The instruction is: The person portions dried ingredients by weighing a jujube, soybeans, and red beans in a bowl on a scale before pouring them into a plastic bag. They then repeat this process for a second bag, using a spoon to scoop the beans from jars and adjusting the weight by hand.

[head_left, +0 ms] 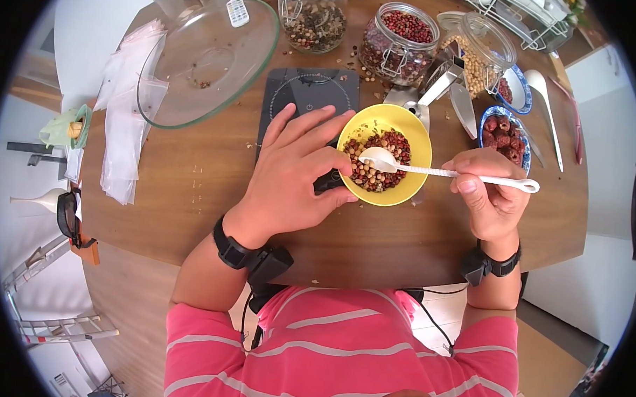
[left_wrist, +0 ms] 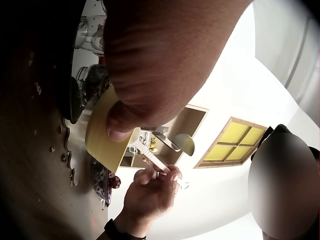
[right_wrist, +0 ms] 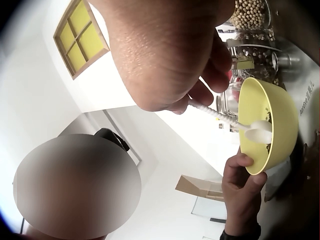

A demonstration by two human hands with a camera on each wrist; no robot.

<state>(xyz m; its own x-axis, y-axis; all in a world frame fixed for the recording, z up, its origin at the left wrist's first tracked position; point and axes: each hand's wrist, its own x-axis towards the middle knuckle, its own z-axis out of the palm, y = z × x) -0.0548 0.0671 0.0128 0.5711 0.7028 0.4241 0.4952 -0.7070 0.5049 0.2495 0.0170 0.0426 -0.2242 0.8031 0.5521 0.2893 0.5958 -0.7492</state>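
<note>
A yellow bowl (head_left: pixel 420 132) holds a mix of red beans, pale round beans and darker bits. At its near-left rim my left hand (head_left: pixel 291 166) pinches it between thumb and index finger, the other fingers spread out over the black scale (head_left: pixel 274 92). In the left wrist view the thumb lies against the outer wall of the bowl (left_wrist: pixel 102 130). My right hand (head_left: pixel 492 187) grips the handle of a white spoon (head_left: pixel 431 172) with a ribbed stem. The spoon's head lies over the beans inside the bowl, as the right wrist view also shows of the spoon (right_wrist: pixel 257 132).
Glass jars of mixed grains (head_left: pixel 313 23), red beans (head_left: pixel 400 44) and pale beans (head_left: pixel 477 57) stand behind. Right of the bowl is a patterned dish (head_left: pixel 485 124) of dark red dried fruit, with another white spoon (head_left: pixel 548 115) beyond. A glass lid (head_left: pixel 211 62) and plastic bags (head_left: pixel 124 122) lie left.
</note>
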